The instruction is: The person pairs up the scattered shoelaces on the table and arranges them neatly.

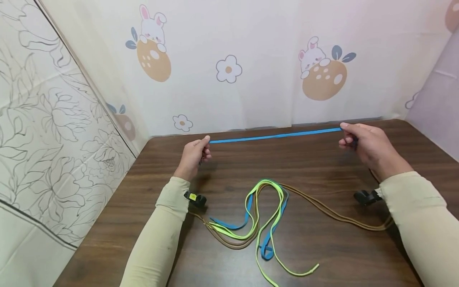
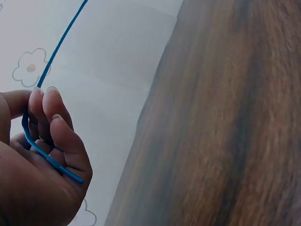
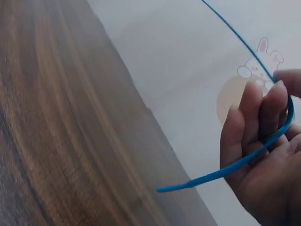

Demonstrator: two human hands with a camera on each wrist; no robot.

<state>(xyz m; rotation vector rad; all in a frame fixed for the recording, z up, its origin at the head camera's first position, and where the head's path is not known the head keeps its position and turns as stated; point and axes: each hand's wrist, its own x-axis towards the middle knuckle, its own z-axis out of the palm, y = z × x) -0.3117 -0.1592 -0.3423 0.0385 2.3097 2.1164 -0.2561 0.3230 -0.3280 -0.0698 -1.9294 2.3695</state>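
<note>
A blue shoelace (image 1: 274,136) is stretched nearly straight between my two hands, above the far part of the table. My left hand (image 1: 195,156) pinches one end between thumb and fingers; in the left wrist view its short tail (image 2: 56,165) lies across the palm. The other end is pinched by my right hand (image 1: 374,149), and in the right wrist view a longer tail (image 3: 211,176) hangs past the fingers. Below, on the table, lies a loose tangle of yellow-green laces (image 1: 281,199), brown laces (image 1: 322,209) and another blue lace (image 1: 247,209).
The dark wood table (image 1: 229,167) meets a wall covering (image 1: 265,79) printed with rabbits and flowers along its back edge. At the left stands a panel (image 1: 61,111) with line-drawn flowers. Brown lace passes beneath both forearms.
</note>
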